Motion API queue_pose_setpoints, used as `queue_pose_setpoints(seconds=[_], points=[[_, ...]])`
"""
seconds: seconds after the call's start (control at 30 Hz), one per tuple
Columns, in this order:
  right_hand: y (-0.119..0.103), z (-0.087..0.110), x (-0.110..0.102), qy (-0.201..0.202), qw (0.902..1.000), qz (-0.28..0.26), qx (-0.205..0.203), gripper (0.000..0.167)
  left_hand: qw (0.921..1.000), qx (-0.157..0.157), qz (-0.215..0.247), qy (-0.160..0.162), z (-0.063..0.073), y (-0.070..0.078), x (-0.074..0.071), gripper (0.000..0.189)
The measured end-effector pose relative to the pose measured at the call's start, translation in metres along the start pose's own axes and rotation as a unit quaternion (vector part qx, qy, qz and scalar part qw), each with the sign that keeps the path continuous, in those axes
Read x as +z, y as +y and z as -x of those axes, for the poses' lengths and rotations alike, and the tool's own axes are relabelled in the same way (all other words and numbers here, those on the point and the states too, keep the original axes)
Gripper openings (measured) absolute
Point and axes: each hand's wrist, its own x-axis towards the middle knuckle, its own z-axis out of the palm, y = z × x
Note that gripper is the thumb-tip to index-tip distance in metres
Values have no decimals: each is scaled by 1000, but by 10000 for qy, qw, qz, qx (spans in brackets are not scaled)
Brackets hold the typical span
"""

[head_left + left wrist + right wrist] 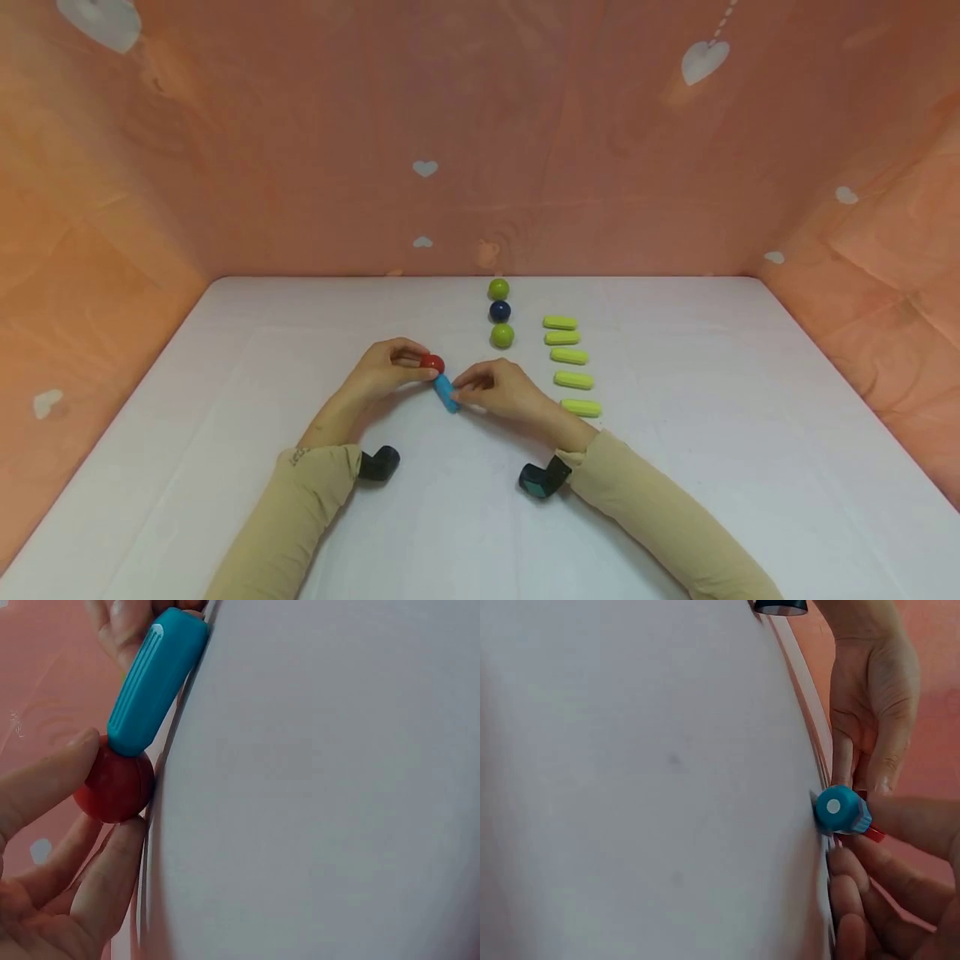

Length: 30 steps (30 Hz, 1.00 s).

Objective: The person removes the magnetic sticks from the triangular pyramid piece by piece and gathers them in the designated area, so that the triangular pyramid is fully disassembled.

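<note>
Near the middle of the table, my left hand (385,368) pinches a red ball (432,363) between thumb and fingers. My right hand (506,390) holds a blue ribbed stick (446,393) by thumb and fingertips. One end of the blue stick (157,682) meets the red ball (116,786) in the left wrist view. From the right wrist view, the stick's near end (840,809) shows a pale round spot, and the ball is mostly hidden behind it.
Behind the hands, two green balls (502,335) and a dark blue ball (499,312) between them stand in a line. Several yellow-green sticks (573,380) lie in a column beyond the right hand. A pink cloth wall (480,125) rises behind the white table (225,375).
</note>
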Motion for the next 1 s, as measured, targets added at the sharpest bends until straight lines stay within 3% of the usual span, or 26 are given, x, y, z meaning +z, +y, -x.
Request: queue_pose_setpoints(seconds=[0.27, 0.57, 0.77, 1.0], points=[[-4, -13, 3, 411, 9978, -475, 199, 27, 9993, -258, -104, 268, 5, 0, 0, 38], [-12, -33, 9, 390, 9959, -779, 234, 32, 9964, -525, -648, 124, 10, 5, 7, 49], [-15, -37, 10, 321, 9961, -794, 224, 32, 9974, -627, -365, -42, 13, 11, 15, 49], [-13, -36, 10, 140, 9975, -680, 103, 32, 9981, -609, -59, -85, 14, 7, 13, 50]])
